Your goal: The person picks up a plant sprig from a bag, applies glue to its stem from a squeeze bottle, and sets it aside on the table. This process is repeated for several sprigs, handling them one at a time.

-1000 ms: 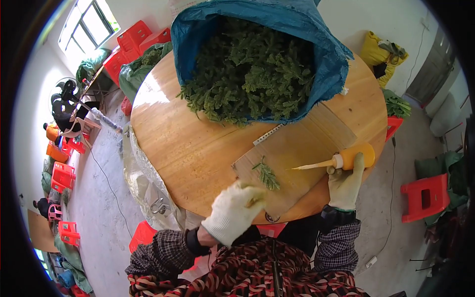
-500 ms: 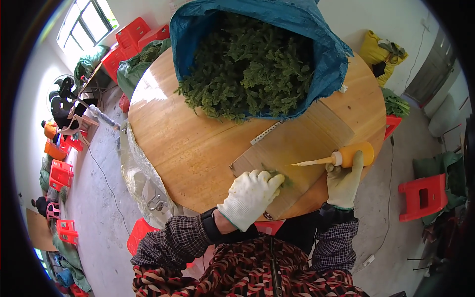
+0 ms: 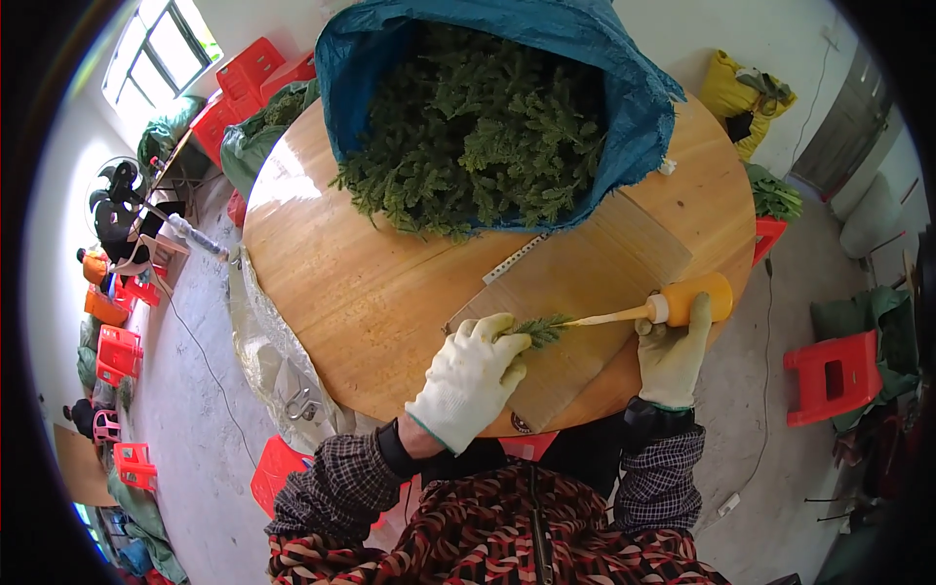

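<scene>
My left hand (image 3: 470, 375), in a white knit glove, pinches a small green sprig (image 3: 542, 331) above a cardboard sheet (image 3: 585, 283). My gloved right hand (image 3: 675, 356) grips a yellow-orange squeeze bottle (image 3: 698, 298) lying almost level. Its long tapered nozzle points left, and the tip meets or nearly meets the sprig's right end. Beyond both hands, an open blue woven sack (image 3: 639, 117) lies on the round wooden table (image 3: 331, 283), full of green needle-leaved sprigs (image 3: 487, 136).
A white ruler-like strip (image 3: 515, 259) lies along the cardboard's far left edge. Clear plastic sheeting (image 3: 268, 351) with scissors (image 3: 300, 404) on it hangs at the table's left. Red stools (image 3: 834, 378) stand on both sides. A fan (image 3: 122, 195) is at far left, a yellow sack (image 3: 746, 102) at back right.
My left hand has shifted left and turned, so the sprig now shows clearly with its end at the nozzle. The bottle stays in my right hand, nearly unmoved; the whole view slid slightly.
</scene>
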The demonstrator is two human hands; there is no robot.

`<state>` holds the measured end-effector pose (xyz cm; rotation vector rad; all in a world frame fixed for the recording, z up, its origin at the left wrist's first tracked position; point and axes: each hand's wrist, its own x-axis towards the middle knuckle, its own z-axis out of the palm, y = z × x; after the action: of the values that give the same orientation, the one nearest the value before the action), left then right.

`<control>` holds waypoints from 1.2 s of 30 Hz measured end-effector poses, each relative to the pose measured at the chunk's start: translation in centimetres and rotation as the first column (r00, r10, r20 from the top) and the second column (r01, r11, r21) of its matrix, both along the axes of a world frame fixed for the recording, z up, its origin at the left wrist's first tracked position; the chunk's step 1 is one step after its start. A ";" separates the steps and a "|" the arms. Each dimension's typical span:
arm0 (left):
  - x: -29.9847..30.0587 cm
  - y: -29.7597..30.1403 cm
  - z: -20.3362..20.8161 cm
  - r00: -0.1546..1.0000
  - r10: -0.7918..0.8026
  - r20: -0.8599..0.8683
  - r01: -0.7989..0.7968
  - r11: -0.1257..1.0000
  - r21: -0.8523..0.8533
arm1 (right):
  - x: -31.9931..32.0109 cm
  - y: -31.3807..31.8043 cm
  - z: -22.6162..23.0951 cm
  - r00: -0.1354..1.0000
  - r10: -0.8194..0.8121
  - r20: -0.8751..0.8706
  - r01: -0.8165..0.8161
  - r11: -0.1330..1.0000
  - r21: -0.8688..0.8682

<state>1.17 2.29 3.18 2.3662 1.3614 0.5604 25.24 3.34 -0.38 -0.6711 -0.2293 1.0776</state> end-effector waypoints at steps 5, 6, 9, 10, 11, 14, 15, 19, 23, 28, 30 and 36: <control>0.5 -1.3 -1.3 0.994 -0.019 -0.105 0.033 0.990 0.137 | -0.2 -0.2 0.2 0.999 0.001 0.034 -0.001 1.000 -0.009; 0.5 -1.4 -1.6 0.992 -0.029 -0.124 0.049 0.985 0.165 | -0.3 -0.4 0.2 0.999 0.015 0.038 -0.015 1.000 -0.002; 0.3 -1.8 -1.7 0.987 0.031 -0.156 -0.009 0.991 0.136 | -1.2 -1.0 0.1 0.991 0.048 0.123 -0.052 0.998 0.023; 0.3 -1.8 -1.6 0.984 0.055 -0.172 -0.034 0.992 0.121 | -1.4 -1.2 0.2 0.984 0.060 0.165 -0.066 0.997 0.033; 0.3 -1.8 -1.7 0.984 0.054 -0.171 -0.033 0.992 0.122 | -1.7 -1.3 0.2 0.984 0.058 0.166 -0.065 0.997 0.035; 0.0 -1.9 -2.0 0.992 0.056 -0.116 -0.046 0.995 0.087 | -2.5 -1.4 0.3 0.954 0.065 0.292 -0.079 0.996 0.037; 0.0 -2.0 -2.1 0.991 0.061 -0.115 -0.051 0.995 0.088 | -2.8 -1.5 0.4 0.954 0.069 0.292 -0.084 0.996 0.038; 0.1 -2.1 -2.3 0.991 0.102 -0.085 -0.093 0.991 0.099 | -3.8 -1.7 0.4 0.925 0.067 0.374 -0.080 0.997 0.020; 0.1 -2.1 -2.7 0.992 0.111 -0.065 -0.104 0.989 0.107 | -4.8 -1.9 0.5 0.898 0.031 0.439 -0.050 0.998 0.033; 0.1 -2.0 -3.0 0.992 0.114 -0.045 -0.107 0.985 0.136 | -5.3 -2.0 0.5 0.865 0.031 0.501 -0.080 0.994 0.077; 0.1 -2.0 -3.1 0.993 0.114 -0.035 -0.108 0.984 0.144 | -5.4 -2.0 0.3 0.856 0.036 0.515 -0.085 0.994 0.071; 0.1 -2.1 -3.2 0.992 0.119 -0.035 -0.112 0.982 0.155 | -5.4 -2.1 0.0 0.862 0.029 0.507 -0.092 0.991 0.099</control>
<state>1.26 0.16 0.02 2.4438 1.5338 0.6705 19.85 1.27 -0.34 -0.8343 -0.7700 0.9211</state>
